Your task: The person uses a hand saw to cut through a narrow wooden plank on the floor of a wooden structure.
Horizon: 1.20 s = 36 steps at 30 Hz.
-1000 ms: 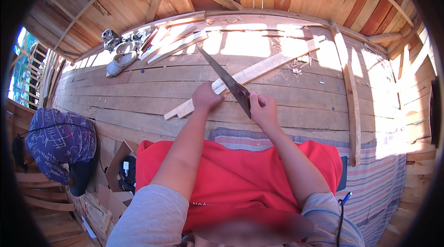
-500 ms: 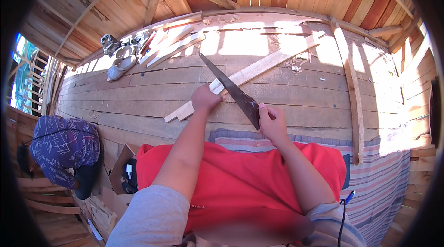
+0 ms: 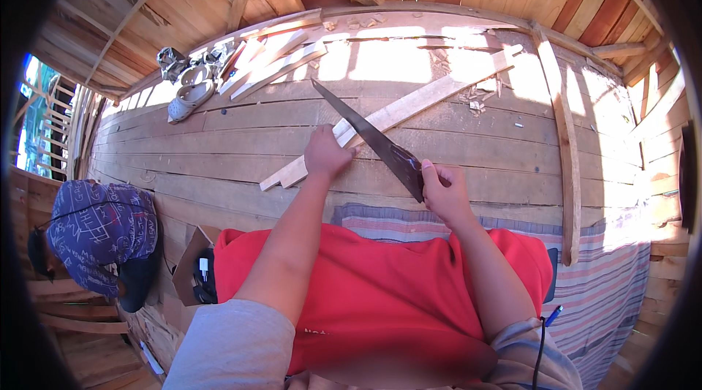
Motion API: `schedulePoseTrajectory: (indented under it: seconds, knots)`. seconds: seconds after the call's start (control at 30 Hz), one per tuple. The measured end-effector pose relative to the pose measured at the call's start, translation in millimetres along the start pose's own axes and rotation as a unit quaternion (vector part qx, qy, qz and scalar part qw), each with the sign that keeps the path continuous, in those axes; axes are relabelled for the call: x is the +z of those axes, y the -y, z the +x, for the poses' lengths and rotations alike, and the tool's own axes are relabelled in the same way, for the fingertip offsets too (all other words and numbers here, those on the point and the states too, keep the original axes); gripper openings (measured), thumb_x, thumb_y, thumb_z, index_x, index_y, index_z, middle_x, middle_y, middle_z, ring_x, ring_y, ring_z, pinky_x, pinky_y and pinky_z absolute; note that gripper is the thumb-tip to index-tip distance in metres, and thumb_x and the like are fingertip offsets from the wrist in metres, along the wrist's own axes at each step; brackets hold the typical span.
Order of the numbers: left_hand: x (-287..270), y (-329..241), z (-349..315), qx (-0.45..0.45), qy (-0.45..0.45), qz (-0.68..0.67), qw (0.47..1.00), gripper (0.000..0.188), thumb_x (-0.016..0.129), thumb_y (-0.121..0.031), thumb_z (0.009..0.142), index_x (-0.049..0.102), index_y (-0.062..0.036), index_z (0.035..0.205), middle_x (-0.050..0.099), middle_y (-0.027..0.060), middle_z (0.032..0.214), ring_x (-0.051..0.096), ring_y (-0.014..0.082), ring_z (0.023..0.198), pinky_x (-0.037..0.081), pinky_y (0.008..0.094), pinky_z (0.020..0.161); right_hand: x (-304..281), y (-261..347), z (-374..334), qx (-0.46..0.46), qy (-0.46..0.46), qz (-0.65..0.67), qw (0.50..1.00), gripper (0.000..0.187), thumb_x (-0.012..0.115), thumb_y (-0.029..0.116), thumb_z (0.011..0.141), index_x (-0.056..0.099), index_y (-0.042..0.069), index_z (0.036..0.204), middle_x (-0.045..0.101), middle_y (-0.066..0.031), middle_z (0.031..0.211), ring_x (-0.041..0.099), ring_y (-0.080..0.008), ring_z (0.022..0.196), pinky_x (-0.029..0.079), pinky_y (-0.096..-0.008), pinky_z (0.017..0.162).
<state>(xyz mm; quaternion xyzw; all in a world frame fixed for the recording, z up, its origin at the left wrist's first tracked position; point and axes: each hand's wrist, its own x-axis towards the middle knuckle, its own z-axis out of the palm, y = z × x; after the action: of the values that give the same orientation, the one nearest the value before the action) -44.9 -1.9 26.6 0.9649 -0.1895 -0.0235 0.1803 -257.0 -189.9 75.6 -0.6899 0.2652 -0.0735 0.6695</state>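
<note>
Two pale wooden strips [image 3: 420, 101] lie side by side at a slant across the plank floor. My left hand [image 3: 327, 152] is closed round them near their lower left part, pressing them down. In my right hand [image 3: 444, 192] is a hand saw [image 3: 369, 134], gripped at its wide near end, where fingers partly hide it. The dark blade slants up to the left and crosses over the strips just right of my left hand. Whether the teeth touch the wood I cannot tell.
Another person [image 3: 106, 236] in a patterned blue shirt crouches at the left. Grey clogs [image 3: 191, 94] and loose wood pieces [image 3: 281, 72] lie at the far left. A long beam [image 3: 559, 141] stretches along the right. A striped mat [image 3: 599, 280] and an open cardboard box [image 3: 191, 266] are near me.
My right hand has drawn the saw a little to the right and toward me. My left hand keeps its hold on the strips.
</note>
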Motion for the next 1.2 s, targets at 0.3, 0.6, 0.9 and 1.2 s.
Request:
schedulePoseTrajectory:
  seconds: [0.3,0.6,0.9,1.2]
  knots:
    - [6,-1,5,0.040,0.006,0.045,0.998,0.070,0.078,-0.059,0.082,0.057,0.0007,0.112,0.065,0.0231,0.110,0.064,0.0409,0.108,0.053,0.0506,0.091,11,-15,10,-0.031,0.008,-0.006,0.999,0.051,0.058,0.027,0.104,0.054,-0.004,0.064,0.040,-0.0018,0.052,0.036,-0.0090,0.052,0.029,-0.0350,0.048]
    - [25,20,14,0.046,-0.032,-0.005,0.998,0.042,0.050,-0.041,0.104,0.059,-0.0001,0.105,0.065,0.0225,0.105,0.064,0.0421,0.101,0.052,0.0538,0.086,18,-1,27,-0.074,-0.005,-0.042,0.996,0.051,0.058,0.028,0.105,0.057,-0.003,0.064,0.044,-0.0031,0.051,0.041,-0.0106,0.049,0.032,-0.0342,0.048]
    - [19,9,7,-0.033,-0.081,0.014,0.996,0.041,0.039,-0.029,0.106,0.067,-0.0005,0.096,0.069,0.0258,0.098,0.067,0.0444,0.095,0.052,0.0563,0.084,8,2,0,0.020,0.001,0.032,0.999,0.050,0.059,0.028,0.105,0.056,-0.003,0.066,0.041,-0.0026,0.052,0.042,-0.0115,0.053,0.035,-0.0344,0.053]
    - [19,12,14,-0.063,-0.058,0.020,0.996,0.039,0.040,-0.027,0.105,0.067,-0.0004,0.098,0.069,0.0238,0.097,0.067,0.0431,0.094,0.053,0.0554,0.084,-4,1,-13,-0.028,0.033,-0.052,0.998,0.050,0.056,0.025,0.105,0.050,-0.002,0.063,0.040,0.0013,0.053,0.035,-0.0067,0.053,0.028,-0.0324,0.048]
